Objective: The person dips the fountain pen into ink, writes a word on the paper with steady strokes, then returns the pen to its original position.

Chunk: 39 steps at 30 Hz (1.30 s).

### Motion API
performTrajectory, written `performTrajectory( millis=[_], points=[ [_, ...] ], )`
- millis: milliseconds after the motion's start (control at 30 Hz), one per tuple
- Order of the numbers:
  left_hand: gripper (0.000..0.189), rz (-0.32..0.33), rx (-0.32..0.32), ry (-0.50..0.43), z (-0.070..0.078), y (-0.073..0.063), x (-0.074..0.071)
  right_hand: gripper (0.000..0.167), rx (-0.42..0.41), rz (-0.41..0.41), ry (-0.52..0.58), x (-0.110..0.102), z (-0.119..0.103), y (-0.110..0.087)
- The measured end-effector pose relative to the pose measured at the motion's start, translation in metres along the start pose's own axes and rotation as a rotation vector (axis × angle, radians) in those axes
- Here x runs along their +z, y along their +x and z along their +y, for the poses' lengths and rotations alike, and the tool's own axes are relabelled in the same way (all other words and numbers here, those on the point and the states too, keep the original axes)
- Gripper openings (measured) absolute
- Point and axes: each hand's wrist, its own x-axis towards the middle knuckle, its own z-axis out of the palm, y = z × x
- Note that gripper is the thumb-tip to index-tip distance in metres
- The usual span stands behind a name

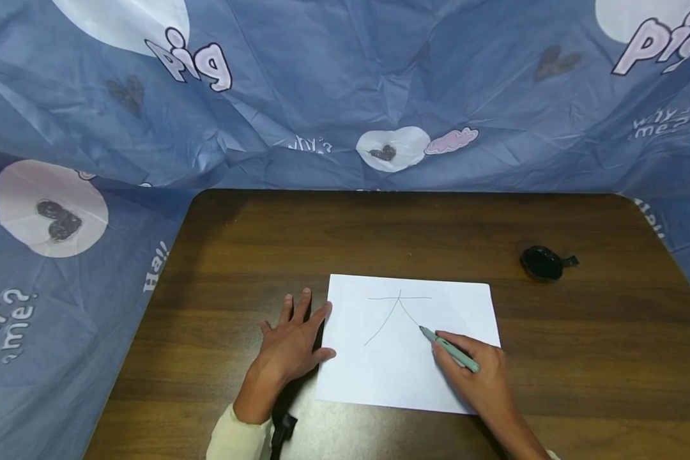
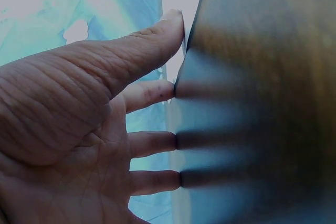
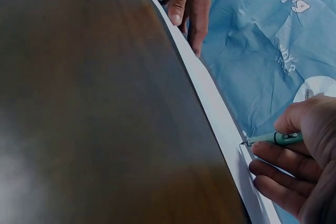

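Observation:
A white sheet of paper (image 1: 391, 377) lies on the brown wooden table, bearing thin dark strokes: a horizontal line, a short upright and two slanting lines below it. My right hand (image 1: 480, 377) pinches a green pen (image 1: 451, 351), its tip touching the paper at the lower end of the right slanting line. In the right wrist view the pen (image 3: 286, 138) sits between thumb and fingers. My left hand (image 1: 290, 345) rests with spread fingers at the paper's left edge, thumb and index fingertip on the sheet. The left wrist view shows its thumb (image 2: 152, 40) and straight fingers.
A small round black dish (image 1: 542, 263) with a short tab stands on the table (image 1: 322, 230), to the right beyond the paper. Blue printed cloth (image 1: 299, 96) hangs behind the table and at its sides. A black strap (image 1: 283, 429) is at the left wrist.

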Motion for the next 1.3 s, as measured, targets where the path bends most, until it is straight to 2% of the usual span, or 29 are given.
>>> performTrajectory(
  millis=[400,667,833,1133,1300],
  points=[
    [0.079,-0.001,-0.004,0.006,0.0,0.0,-0.001,0.017,0.053,0.042,0.045,-0.015,0.008,-0.016],
    [0.078,-0.001,-0.007,0.009,0.0,0.0,-0.002,0.015,0.138,0.028,0.029,-0.026,0.008,-0.027],
    [0.077,0.005,-0.002,0.006,0.0,-0.001,-0.002,0.015,0.179,0.03,-0.021,-0.03,0.011,-0.032],
    [0.077,0.002,-0.008,-0.003,-0.001,-0.002,0.0,0.016,0.196,0.02,-0.028,-0.032,0.011,-0.033],
    [0.077,0.011,0.011,0.005,-0.001,-0.001,-0.001,0.015,0.152,0.049,-0.028,-0.032,0.011,-0.032]
  ],
)
